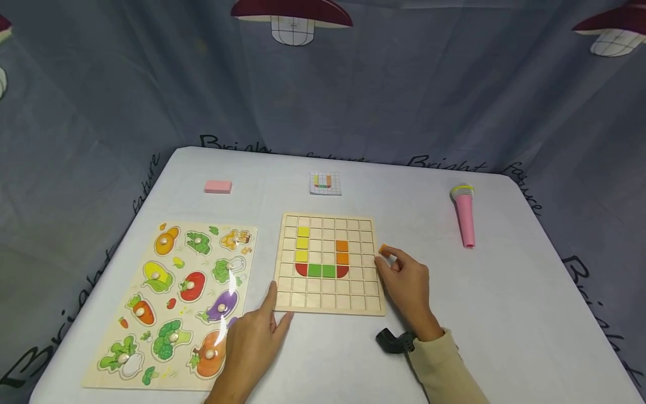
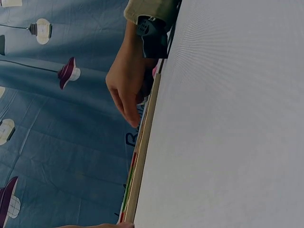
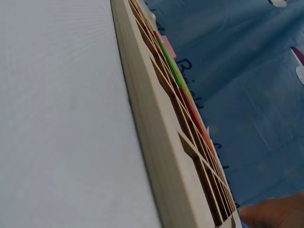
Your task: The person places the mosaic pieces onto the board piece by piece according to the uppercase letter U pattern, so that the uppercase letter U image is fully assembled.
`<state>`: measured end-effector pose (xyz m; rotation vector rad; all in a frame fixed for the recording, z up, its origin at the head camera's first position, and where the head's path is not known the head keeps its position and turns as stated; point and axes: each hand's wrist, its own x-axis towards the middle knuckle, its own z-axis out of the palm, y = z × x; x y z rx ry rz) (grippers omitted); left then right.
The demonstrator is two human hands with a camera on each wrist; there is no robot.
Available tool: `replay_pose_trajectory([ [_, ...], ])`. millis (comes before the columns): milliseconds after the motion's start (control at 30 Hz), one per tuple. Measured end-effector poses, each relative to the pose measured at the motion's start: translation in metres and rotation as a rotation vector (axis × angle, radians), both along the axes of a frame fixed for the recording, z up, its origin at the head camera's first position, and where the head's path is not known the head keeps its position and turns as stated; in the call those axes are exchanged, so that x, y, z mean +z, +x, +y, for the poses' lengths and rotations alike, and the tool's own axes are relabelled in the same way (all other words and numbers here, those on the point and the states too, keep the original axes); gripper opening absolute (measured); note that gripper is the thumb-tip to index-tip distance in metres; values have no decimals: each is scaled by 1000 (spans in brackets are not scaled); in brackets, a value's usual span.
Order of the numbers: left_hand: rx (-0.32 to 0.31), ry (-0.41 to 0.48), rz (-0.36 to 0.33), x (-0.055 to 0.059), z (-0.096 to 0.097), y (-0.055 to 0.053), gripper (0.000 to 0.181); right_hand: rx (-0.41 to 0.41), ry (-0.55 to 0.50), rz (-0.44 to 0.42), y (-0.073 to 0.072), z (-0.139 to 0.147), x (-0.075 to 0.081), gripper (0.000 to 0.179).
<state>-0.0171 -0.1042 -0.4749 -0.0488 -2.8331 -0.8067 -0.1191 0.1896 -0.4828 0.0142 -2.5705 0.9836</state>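
Note:
A wooden grid board [image 1: 363, 292] lies on the white table. Yellow tiles [image 1: 302, 243] run up its left part, red corner tiles [image 1: 342, 271] and green tiles [image 1: 321, 271] form a row below, and orange tiles [image 1: 342, 252] stand on the right. My left hand [image 1: 254, 336] touches the board's near left corner, index finger and thumb extended along its edges. Just off the right edge, my right hand [image 1: 409, 280] pinches a small orange tile [image 1: 382, 248] between thumb and fingertips. Only a digit [image 3: 273, 211] of it shows in the right wrist view.
Left of the board lies a vegetable knob puzzle [image 1: 171, 269], partly under my left forearm. Behind are a pink block [image 1: 218, 187] and a pattern card [image 1: 325, 183] showing a similar coloured shape. A pink toy microphone [image 1: 465, 219] lies at the right.

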Motion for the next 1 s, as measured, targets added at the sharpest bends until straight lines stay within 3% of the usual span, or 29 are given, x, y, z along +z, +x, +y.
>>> replay_pose_trajectory([
  [367, 4, -6, -8, 0, -1, 0, 68, -96, 32, -46, -1, 7, 1, 29],
  [1000, 0, 3, -13, 0, -1, 0, 69, -119, 108, -69, -4, 7, -2, 33],
])
